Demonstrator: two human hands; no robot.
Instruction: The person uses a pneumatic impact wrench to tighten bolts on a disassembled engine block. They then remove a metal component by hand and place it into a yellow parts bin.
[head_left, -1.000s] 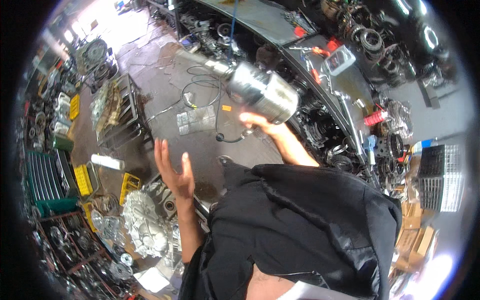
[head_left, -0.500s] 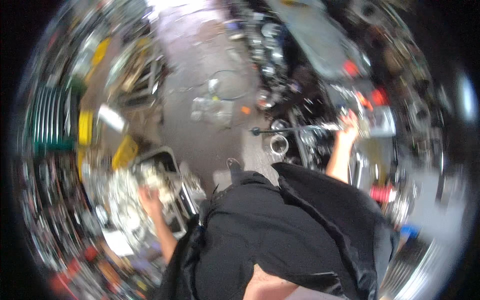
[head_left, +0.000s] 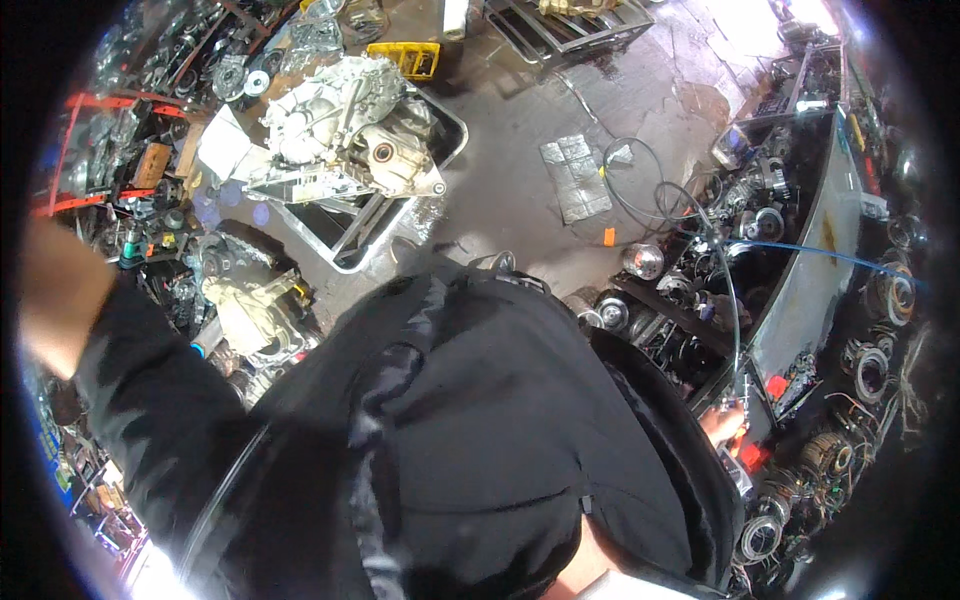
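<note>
My left hand is raised at the far left edge, smeared by motion, its fingers hidden. Below it, the black sleeve crosses the lower left. At the lower right, my right hand is closed round the near end of a long thin rod, partly hidden. From there the rod runs away from me toward a dark hose looped on the floor. Small red pieces and a dark metal panel lie beside this hand.
A metal frame stand carries a large cast-metal gearbox housing at upper left. Another housing sits nearer. Gears and metal parts crowd the right side. A yellow crate stands behind; a blue hose crosses the right.
The view has swung to the right, and the gearbox now appears farther up. My left hand has left the gearbox's side and risen to the left edge. The right hand still holds the rod.
</note>
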